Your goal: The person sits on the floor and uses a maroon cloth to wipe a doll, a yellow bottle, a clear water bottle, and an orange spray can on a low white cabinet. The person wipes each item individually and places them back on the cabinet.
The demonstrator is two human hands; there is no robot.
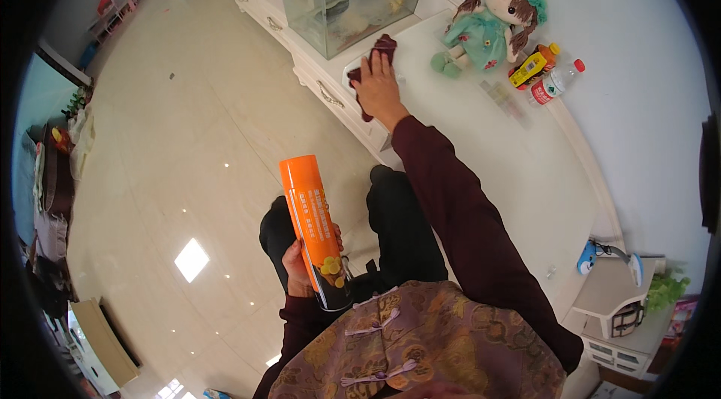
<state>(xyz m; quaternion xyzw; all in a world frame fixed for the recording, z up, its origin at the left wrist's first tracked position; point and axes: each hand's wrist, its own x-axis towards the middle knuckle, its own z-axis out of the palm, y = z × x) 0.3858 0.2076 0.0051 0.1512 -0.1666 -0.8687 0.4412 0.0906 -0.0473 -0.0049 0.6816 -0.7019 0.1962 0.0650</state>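
My left hand (299, 266) is closed around the lower half of an orange aerosol can (307, 202), which is tilted slightly, its orange cap upwards in the picture. The can bears writing and a picture of yellow fruit. Ahead, my right hand (378, 89) lies on a dark red cloth (385, 47), fingers stretched over it, pressing it to the top of a white cabinet (439, 134) near its front edge. Whether the fingers grip the cloth or only rest on it is hard to see. The cloth lies just in front of a glass tank (326, 22).
A rag doll (484, 33) in a green dress sits on the cabinet against the wall. Beside it lie a dark drink bottle (532, 67) and a clear bottle with a red cap (555, 83). Drawers with metal handles (329, 95) face the tiled floor (186, 117).
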